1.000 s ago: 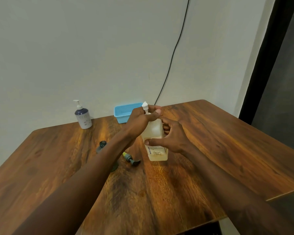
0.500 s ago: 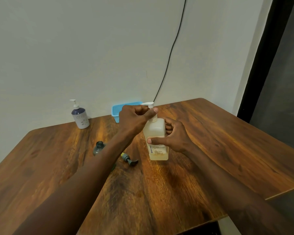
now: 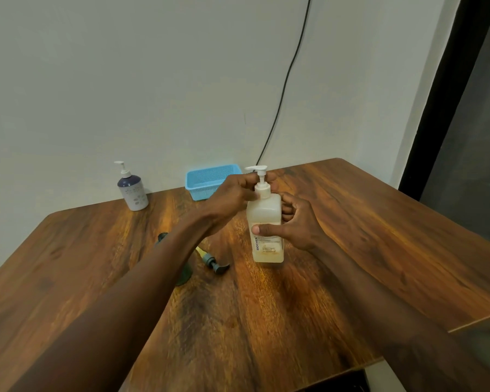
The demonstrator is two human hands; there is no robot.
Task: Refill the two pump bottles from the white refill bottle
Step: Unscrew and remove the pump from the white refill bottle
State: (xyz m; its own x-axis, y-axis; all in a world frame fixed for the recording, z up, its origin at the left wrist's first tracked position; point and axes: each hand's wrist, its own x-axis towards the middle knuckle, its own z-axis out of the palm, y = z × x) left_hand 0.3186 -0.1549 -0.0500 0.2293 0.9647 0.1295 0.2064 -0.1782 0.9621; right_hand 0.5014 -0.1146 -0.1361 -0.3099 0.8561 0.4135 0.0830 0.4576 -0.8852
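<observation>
The tall white see-through plastic refill bottle [image 3: 264, 215] is standing upright in the middle of the brown wooden tabletop [image 3: 365, 236]. The right hand [image 3: 299, 226] is gripping its body, with the thumb on the near face and the fingers going round the far side. The left hand [image 3: 232, 193] is curling its fingers round the neck, just under the white pump top [image 3: 260, 176]. I think the top is being twisted off so the bottle can pour.

The bottle is holding pale yellow liquid, so it is probably a bit heavy. Its sides may bend if squeezed, and soap could make it slippery. The flat sides are the best place to hold it - not the thin pump stem.

To the left, a dark green bottle [image 3: 162, 237] is partly hiding behind the left arm, and a dark loose pump [image 3: 214, 262] is lying just beside it. A purple and white pump bottle [image 3: 132, 191] is standing far left, near a blue plastic basket [image 3: 207, 179].
</observation>
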